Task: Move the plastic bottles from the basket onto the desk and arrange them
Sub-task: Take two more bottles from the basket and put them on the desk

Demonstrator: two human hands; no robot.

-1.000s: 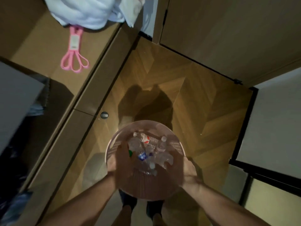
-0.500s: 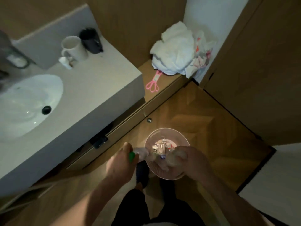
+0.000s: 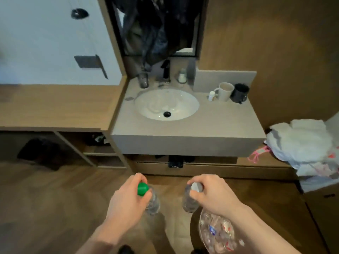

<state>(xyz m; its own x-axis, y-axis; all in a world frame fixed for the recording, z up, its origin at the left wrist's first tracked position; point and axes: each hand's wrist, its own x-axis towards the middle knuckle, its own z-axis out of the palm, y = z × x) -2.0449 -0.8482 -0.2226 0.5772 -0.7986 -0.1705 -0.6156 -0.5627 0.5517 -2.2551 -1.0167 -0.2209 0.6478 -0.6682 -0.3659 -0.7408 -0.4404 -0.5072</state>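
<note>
Left hand (image 3: 128, 200) gripped green-capped bottle (image 3: 149, 198) by neck; right hand (image 3: 212, 195), at 3 o'clock, gripped white-capped bottle (image 3: 190, 198) above basket (image 3: 216, 233).

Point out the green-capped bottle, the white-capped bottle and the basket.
green-capped bottle (image 3: 142, 189): head view, on its green cap.
white-capped bottle (image 3: 196, 186): head view, on its white cap.
basket (image 3: 201, 228): head view, on its clear left rim.

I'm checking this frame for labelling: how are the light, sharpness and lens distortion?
Head view: dim, warm light; left edge smeared. Wide-angle bends the counter edge. Hands sharp: left hand grips the green-capped bottle, right hand the white-capped bottle.
</note>
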